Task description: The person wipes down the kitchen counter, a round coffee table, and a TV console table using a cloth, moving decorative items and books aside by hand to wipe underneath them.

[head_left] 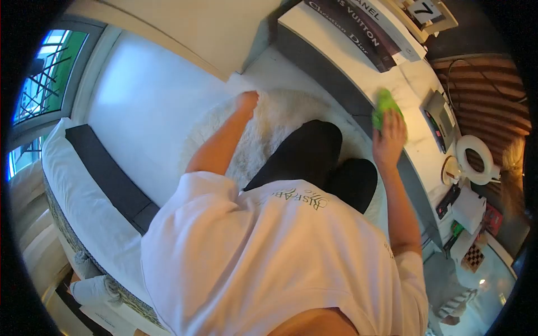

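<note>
My right hand [390,140] presses on a bright green cloth [386,106] at the front edge of a white marble-look shelf [412,84]. Its fingers lie over the cloth, which sticks out beyond the fingertips. Off to the left, my left hand [247,103] hangs above a fluffy cream rug [218,129], apart from any object. The fingers there are curled in, and nothing shows in them. Nearest the cloth on the shelf is a dark flat device [440,120] with a light top.
Large books [358,31] and a wooden number block stand [423,14] occupy the shelf's far end. A white ring-shaped object [475,159] on a round base stands closer to me, near several small items. A bed or couch with a dark strip [106,168] lies left.
</note>
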